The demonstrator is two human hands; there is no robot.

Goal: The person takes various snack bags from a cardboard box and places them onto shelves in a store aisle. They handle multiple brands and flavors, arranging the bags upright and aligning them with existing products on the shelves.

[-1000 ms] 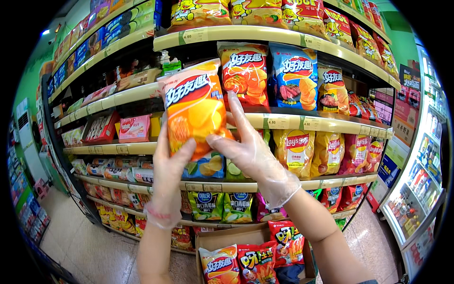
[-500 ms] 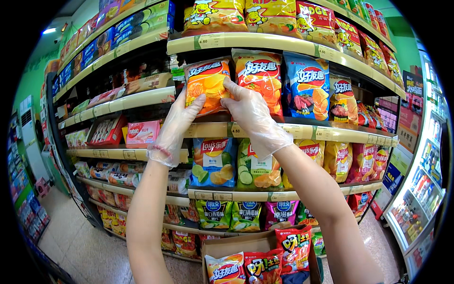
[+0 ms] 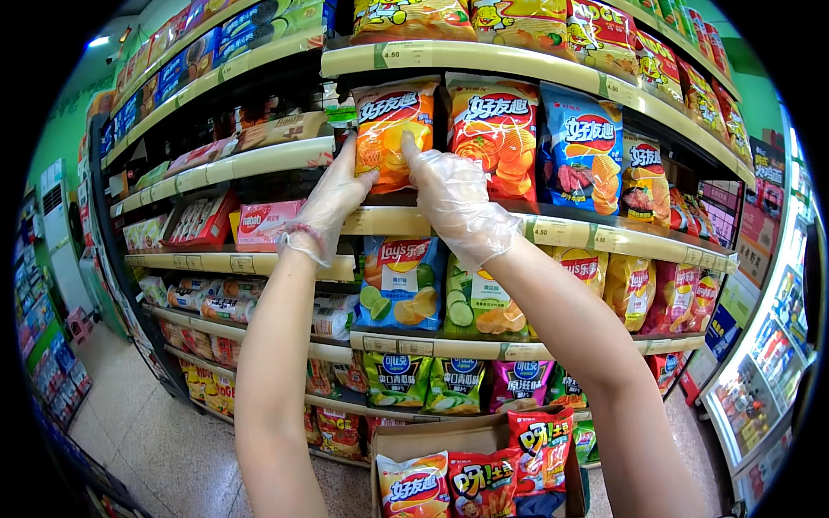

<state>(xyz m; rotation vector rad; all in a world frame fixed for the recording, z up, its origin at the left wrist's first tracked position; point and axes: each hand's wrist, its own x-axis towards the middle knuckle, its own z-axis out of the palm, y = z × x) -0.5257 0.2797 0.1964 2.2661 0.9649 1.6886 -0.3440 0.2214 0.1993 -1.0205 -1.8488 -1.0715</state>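
An orange bag of potato chips (image 3: 377, 129) stands upright on a middle shelf (image 3: 389, 222), at the left end of a row of chip bags. My left hand (image 3: 332, 200), in a clear plastic glove, grips its lower left side; part of the fingers is hidden behind the bag. My right hand (image 3: 456, 197), gloved the same way, is closed at the bag's lower right, with the thumb pressed on its front and the other fingers curled. Just right of it stands another orange chip bag (image 3: 492, 129), then a blue one (image 3: 583, 151).
Below me an open cardboard box (image 3: 414, 439) holds several red and orange snack bags. Lower shelves carry blue, green and yellow chip bags (image 3: 399, 281). Boxed biscuits (image 3: 266, 223) fill the shelves at left. A lit glass-front cooler (image 3: 751, 380) stands at far right.
The orange bag has gone back onto the shelf and stands straighter, beside its neighbour. My right hand has closed up and slid lower on the bag. The view has shifted slightly.
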